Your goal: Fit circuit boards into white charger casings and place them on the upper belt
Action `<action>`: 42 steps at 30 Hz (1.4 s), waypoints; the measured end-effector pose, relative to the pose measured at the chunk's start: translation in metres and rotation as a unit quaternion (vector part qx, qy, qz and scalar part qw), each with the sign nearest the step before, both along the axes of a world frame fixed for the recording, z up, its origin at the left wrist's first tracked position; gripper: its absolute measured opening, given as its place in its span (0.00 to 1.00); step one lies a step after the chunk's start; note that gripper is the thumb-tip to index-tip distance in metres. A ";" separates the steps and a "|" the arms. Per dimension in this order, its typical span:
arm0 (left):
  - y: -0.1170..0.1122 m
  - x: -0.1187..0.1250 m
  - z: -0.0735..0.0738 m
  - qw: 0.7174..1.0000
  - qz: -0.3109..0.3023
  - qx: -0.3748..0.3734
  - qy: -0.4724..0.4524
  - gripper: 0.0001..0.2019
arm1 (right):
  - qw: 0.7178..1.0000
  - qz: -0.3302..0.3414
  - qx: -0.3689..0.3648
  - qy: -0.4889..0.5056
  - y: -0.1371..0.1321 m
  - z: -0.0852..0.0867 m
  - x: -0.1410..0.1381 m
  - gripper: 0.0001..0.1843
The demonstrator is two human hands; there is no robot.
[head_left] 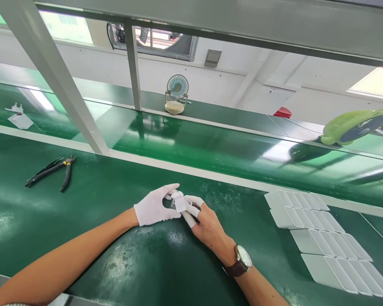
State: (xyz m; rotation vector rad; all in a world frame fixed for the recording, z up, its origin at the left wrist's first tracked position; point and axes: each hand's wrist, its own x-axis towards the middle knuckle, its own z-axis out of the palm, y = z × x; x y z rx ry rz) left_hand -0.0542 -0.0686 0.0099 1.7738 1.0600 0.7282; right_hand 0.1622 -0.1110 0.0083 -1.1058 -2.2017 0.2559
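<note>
Gloved left hand (153,208) and right hand (207,225) together pinch 1 small white part (180,201) over the green surface (115,238); pliers (52,170) lie at 10 o'clock.

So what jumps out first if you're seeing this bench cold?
The two hands meeting mid-bench: the gloved left hand and the right hand, with white finger covers, both pinch a small white part. To the right lie rows of white trays on the green table. Black pliers lie far left.
</note>
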 end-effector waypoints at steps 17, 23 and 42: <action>-0.005 0.004 0.003 0.997 0.067 0.029 -0.034 0.22 | 0.998 -0.018 -0.055 0.011 -0.002 0.002 -0.006 0.20; -0.004 0.003 -0.006 0.995 0.098 -0.013 -0.016 0.19 | 0.998 -0.019 -0.050 -0.017 -0.001 -0.003 -0.007 0.20; -0.005 0.007 0.002 0.997 0.074 -0.003 0.000 0.23 | 0.949 -0.030 -0.194 0.248 0.000 -0.005 -0.008 0.15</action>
